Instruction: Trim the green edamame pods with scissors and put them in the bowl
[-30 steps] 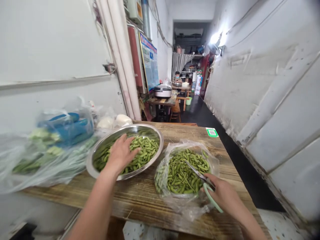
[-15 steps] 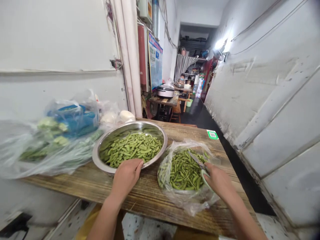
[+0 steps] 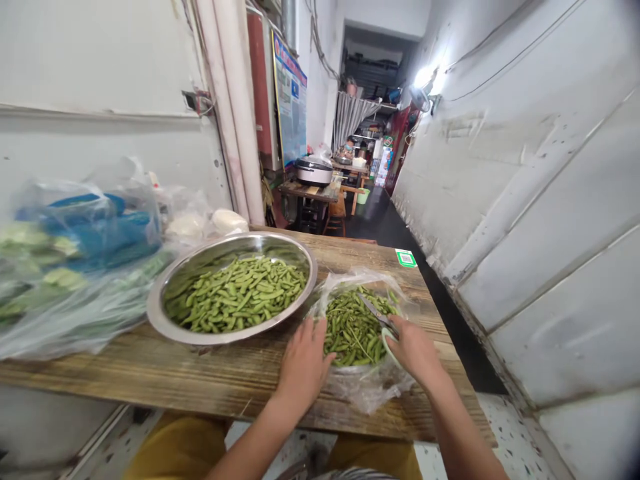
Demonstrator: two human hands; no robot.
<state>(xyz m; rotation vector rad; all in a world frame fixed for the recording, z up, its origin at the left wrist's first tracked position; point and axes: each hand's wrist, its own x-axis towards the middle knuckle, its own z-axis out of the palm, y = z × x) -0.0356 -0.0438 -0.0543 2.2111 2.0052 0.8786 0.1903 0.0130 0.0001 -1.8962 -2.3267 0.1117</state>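
Your left hand [image 3: 305,363] has moved: a second ago it was over the heap in the steel bowl [image 3: 156,303], half a second ago it was at the bowl's near rim, and now it is at the left side of the clear plastic bag [image 3: 367,395]. Its fingers are nearly straight and the thumb stands apart; you have nothing visibly gripped in it, though whether it pinches any of the film cannot be told. Your right hand [image 3: 416,350] has stayed at the bag's right side, curled closed around the pale green handle of the scissors [image 3: 379,312]. As in both earlier pictures, their blades point away from you across the green pods in the bag [image 3: 345,333]; whether they touch them is unclear. With your left arm off the bowl, the pods in the bowl [image 3: 245,293] lie in full view, as they largely did half a second ago. Bowl and bag sit side by side on the wooden table [image 3: 165,367], and your view has swung so that both, along with the blue bag [image 3: 115,233], appear further left than before.
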